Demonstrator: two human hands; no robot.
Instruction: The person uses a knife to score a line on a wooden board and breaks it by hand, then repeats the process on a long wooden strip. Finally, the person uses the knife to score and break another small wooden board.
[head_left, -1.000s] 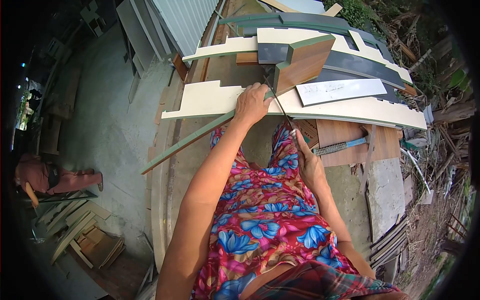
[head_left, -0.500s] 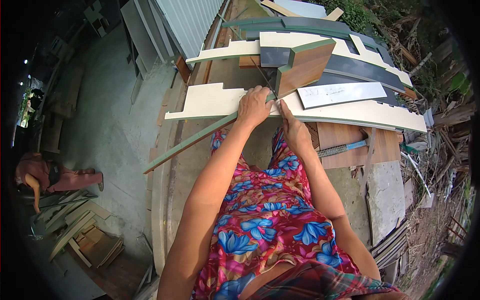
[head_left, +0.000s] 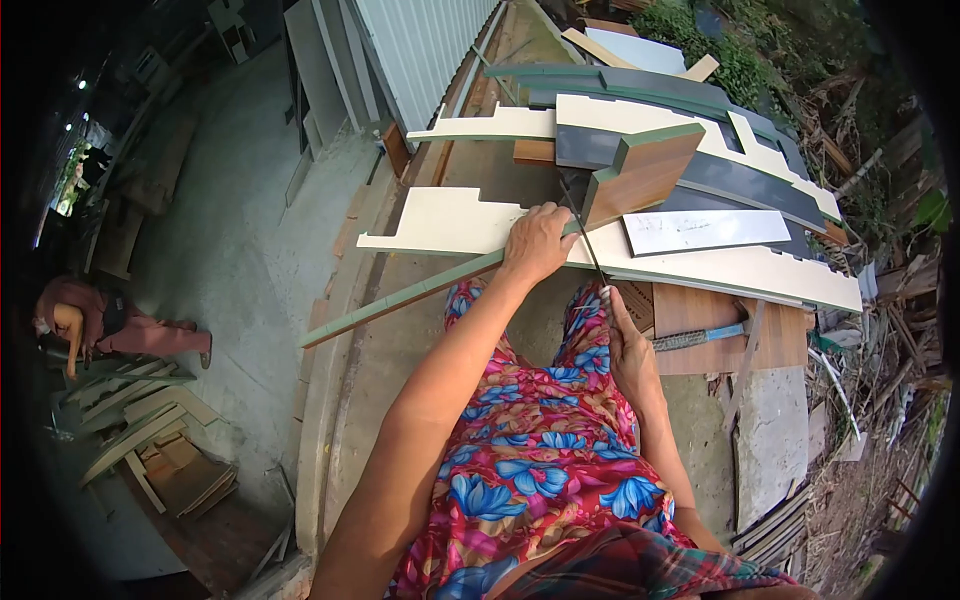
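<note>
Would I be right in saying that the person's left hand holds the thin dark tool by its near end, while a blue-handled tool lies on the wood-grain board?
Not quite: in the head view, the right hand holds the thin dark tool by its near end. The blue-handled tool does lie on the wood-grain board.

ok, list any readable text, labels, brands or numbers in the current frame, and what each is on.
None that can be read.
White panel on the pale board: faint dark marks, too small to tell if writing or dirt.
Brown sheet by the right hand: dark markings, possibly print, too small to read.
</note>
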